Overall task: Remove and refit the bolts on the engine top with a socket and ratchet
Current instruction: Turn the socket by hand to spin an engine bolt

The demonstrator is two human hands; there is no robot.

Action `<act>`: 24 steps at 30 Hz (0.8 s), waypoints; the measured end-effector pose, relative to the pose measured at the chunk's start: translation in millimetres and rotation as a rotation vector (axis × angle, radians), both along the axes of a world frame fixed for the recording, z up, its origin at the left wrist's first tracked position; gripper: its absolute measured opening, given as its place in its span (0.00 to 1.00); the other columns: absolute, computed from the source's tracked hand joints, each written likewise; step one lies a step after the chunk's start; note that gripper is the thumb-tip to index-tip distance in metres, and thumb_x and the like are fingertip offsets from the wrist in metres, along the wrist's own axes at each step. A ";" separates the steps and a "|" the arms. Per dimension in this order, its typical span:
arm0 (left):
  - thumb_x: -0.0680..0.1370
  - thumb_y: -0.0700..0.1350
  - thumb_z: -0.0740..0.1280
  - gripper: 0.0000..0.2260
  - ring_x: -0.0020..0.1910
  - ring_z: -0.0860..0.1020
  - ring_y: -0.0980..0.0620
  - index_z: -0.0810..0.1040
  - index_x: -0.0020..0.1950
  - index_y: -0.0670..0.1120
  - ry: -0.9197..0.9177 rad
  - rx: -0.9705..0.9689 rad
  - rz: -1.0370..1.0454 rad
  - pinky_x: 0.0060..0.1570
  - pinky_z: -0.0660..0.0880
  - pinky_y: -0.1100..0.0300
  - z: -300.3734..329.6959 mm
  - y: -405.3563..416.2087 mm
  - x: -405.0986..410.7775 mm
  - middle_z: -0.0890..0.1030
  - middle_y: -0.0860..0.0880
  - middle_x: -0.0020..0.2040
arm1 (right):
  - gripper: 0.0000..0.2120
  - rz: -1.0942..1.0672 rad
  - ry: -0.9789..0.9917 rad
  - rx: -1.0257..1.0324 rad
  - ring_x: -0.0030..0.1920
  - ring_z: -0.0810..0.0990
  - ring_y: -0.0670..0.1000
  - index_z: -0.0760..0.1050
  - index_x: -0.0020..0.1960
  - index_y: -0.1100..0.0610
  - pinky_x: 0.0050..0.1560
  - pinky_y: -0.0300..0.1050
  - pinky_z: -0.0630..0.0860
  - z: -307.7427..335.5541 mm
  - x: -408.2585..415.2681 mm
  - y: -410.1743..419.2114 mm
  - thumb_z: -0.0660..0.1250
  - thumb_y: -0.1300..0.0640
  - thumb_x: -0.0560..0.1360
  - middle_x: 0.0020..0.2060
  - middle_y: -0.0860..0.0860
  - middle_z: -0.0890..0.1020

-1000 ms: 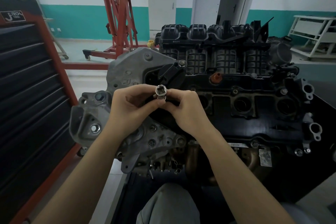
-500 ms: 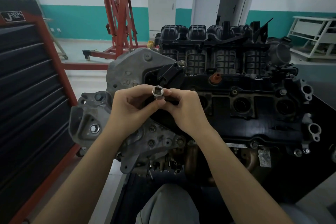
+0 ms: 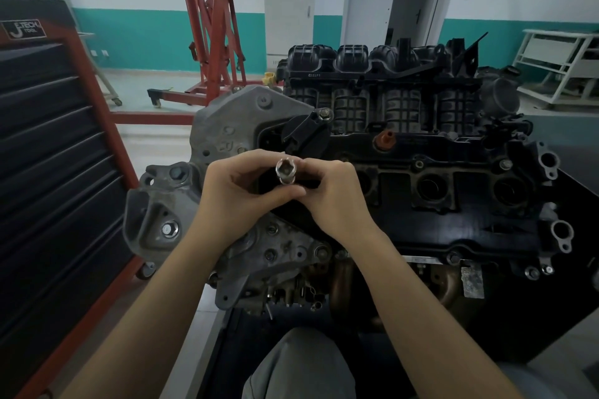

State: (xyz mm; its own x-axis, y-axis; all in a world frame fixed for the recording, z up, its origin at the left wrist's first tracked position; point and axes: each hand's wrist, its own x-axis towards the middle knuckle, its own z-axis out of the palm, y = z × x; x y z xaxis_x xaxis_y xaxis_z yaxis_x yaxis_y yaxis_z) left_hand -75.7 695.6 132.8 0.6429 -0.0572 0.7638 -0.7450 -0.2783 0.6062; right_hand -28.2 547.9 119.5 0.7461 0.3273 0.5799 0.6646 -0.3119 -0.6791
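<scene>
A small silver socket (image 3: pixel 285 171) stands upright between my two hands, its open hex end facing the camera. My left hand (image 3: pixel 240 194) pinches it from the left. My right hand (image 3: pixel 334 201) pinches it from the right, with something dark under the socket that the fingers mostly hide. Both hands hover over the left end of the black engine top (image 3: pixel 437 214). A bolt (image 3: pixel 324 113) sits on a black bracket just above the hands. More bolts (image 3: pixel 505 164) dot the cover's edge.
A red-framed black tool cabinet (image 3: pixel 55 152) stands close on the left. A red engine hoist (image 3: pixel 210 29) and a grey electrical cabinet (image 3: pixel 288 3) are behind. The grey aluminium bracket (image 3: pixel 227 136) sticks out at the engine's left end. A white rack (image 3: pixel 557 65) stands far right.
The hands and socket have stayed nearly in place; the socket has shifted slightly left and its open end has turned a little in my fingers.
</scene>
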 end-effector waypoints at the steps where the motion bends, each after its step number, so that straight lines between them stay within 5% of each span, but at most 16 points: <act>1: 0.67 0.37 0.75 0.13 0.50 0.83 0.51 0.82 0.50 0.39 -0.004 -0.001 0.016 0.55 0.76 0.62 -0.4 -0.1 0.2 0.84 0.47 0.47 | 0.11 -0.003 -0.004 0.000 0.46 0.83 0.46 0.83 0.52 0.57 0.49 0.47 0.79 -0.3 -0.2 0.2 0.75 0.60 0.70 0.44 0.50 0.86; 9: 0.72 0.34 0.69 0.12 0.51 0.83 0.53 0.80 0.54 0.41 0.054 -0.036 -0.082 0.53 0.76 0.64 1.8 0.3 -3.2 0.85 0.52 0.47 | 0.12 0.045 0.033 0.019 0.50 0.83 0.45 0.82 0.57 0.54 0.53 0.47 0.79 -0.5 -1.5 -0.4 0.72 0.57 0.74 0.48 0.49 0.85; 13: 0.67 0.36 0.74 0.14 0.49 0.83 0.53 0.81 0.52 0.37 0.000 -0.050 0.034 0.53 0.76 0.63 1.2 -2.8 -2.0 0.84 0.45 0.45 | 0.11 -0.010 0.010 0.011 0.48 0.83 0.43 0.82 0.55 0.56 0.52 0.45 0.79 -1.3 -0.9 0.8 0.73 0.60 0.73 0.47 0.48 0.85; 20: 0.70 0.34 0.70 0.14 0.48 0.83 0.57 0.79 0.55 0.39 0.037 -0.085 -0.025 0.50 0.77 0.66 0.8 -1.3 -4.0 0.85 0.58 0.45 | 0.14 0.060 0.016 0.004 0.54 0.81 0.42 0.80 0.60 0.53 0.57 0.39 0.77 0.7 -3.6 -0.2 0.71 0.55 0.74 0.52 0.48 0.85; 24: 0.69 0.35 0.73 0.13 0.51 0.83 0.50 0.81 0.52 0.36 0.005 -0.001 0.003 0.56 0.76 0.59 0.5 -1.7 -2.7 0.84 0.45 0.47 | 0.13 0.001 0.000 -0.013 0.50 0.83 0.45 0.82 0.57 0.55 0.54 0.43 0.79 -1.2 -1.6 -0.7 0.72 0.60 0.73 0.48 0.50 0.85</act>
